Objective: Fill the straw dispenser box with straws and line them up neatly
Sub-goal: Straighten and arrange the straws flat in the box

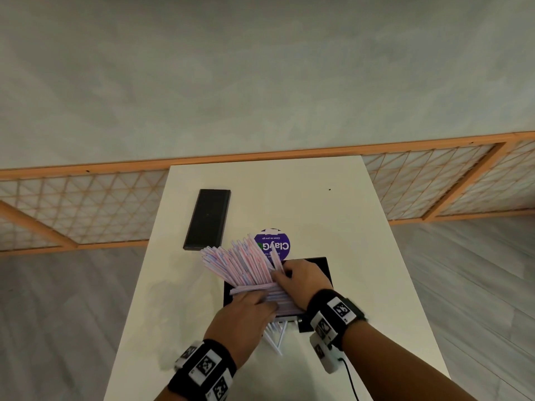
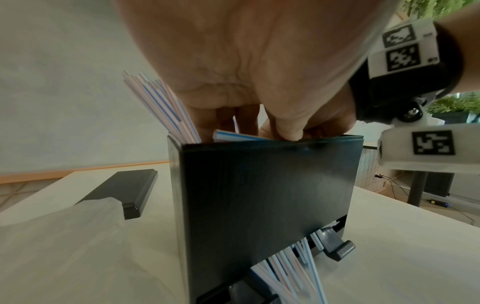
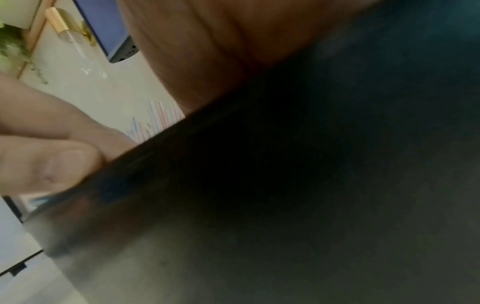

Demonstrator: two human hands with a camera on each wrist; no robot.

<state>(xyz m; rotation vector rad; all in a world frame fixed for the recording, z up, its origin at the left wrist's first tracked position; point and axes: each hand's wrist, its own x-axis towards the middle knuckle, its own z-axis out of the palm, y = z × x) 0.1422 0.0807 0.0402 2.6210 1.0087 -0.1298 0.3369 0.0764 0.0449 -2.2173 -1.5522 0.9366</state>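
Observation:
The black straw dispenser box (image 1: 320, 269) stands on the white table (image 1: 333, 215), mostly covered by both hands. A thick bunch of pink and blue striped straws (image 1: 240, 263) fans up and to the left out of its open top, while other straws lie flat across it. My left hand (image 1: 260, 299) lies over the flat straws with its fingers stretched, and the left wrist view shows those fingers (image 2: 249, 121) reaching down into the box (image 2: 259, 195). My right hand (image 1: 279, 274) curls round the base of the fan. Several straws (image 2: 291, 267) stick out of the bottom slot.
The box's black lid (image 1: 207, 219) lies flat at the far left of the table. A round purple sticker (image 1: 273, 244) sits just behind the straws. A cable (image 1: 351, 380) hangs from my right wrist. In the right wrist view the dark box wall (image 3: 311, 185) fills most of the picture.

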